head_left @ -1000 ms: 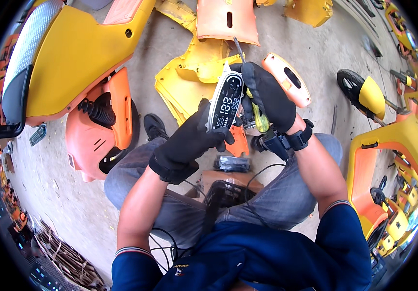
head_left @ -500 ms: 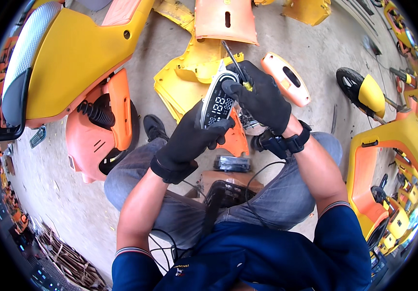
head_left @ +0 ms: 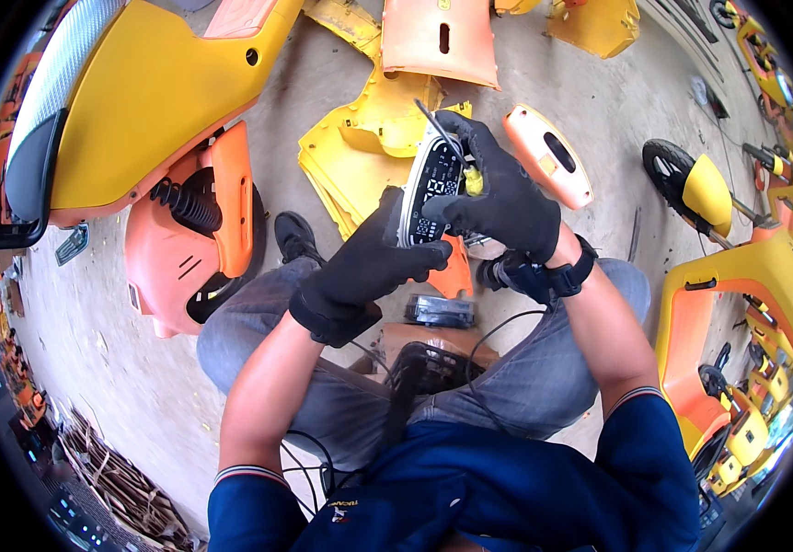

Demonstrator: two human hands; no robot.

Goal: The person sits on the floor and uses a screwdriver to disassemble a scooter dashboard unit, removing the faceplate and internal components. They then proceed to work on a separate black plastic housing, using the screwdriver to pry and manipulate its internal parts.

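Between my gloved hands is a dashboard display [head_left: 434, 177] with a dark face, pale digits and a whitish rim. My left hand [head_left: 360, 267] is closed on its lower left edge, with the fingers partly hidden. On its right side, my right hand [head_left: 504, 198] rests its thumb near the lower part of the face. A screwdriver [head_left: 437, 125] with a thin metal shaft and a yellow handle is gripped in that same hand, its shaft pointing up and left. Both hands are raised above my crossed legs, in black gloves.
Yellow body panels [head_left: 369, 138] and an orange-pink cover [head_left: 440, 41] lie on the floor ahead. An oval pink-orange part [head_left: 548, 156] sits right of my hands. A large yellow scooter body [head_left: 157, 101] stands at left, with more scooters [head_left: 737, 267] at right. Cables [head_left: 498, 327] cross my lap.
My right thumb has slid from the upper part of the display down toward its lower right. The display has tilted more upright, while the screwdriver stays in my right hand.
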